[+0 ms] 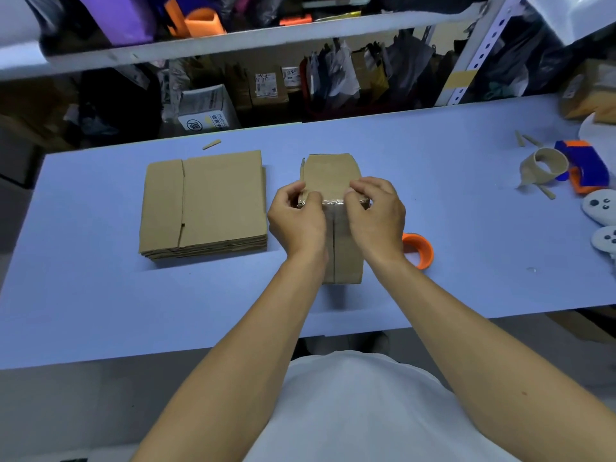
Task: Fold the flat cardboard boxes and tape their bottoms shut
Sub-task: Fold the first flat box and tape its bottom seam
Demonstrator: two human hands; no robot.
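the box (336, 208) stands on the blue table (100, 295) just right of the stack of flat boxes (203, 205), its taped bottom seam facing up toward the camera. the left hand (296, 218) and right hand (376, 211) sit on either side of the box's far edge, fingers curled and seemingly pinching the shiny tape (333, 203) down over that edge, though the fingertips are partly hidden. the box looks light, stiff yet easy to crush, so it is best held at the corners and edges. an orange tape roll (420, 250) lies just right of the box.
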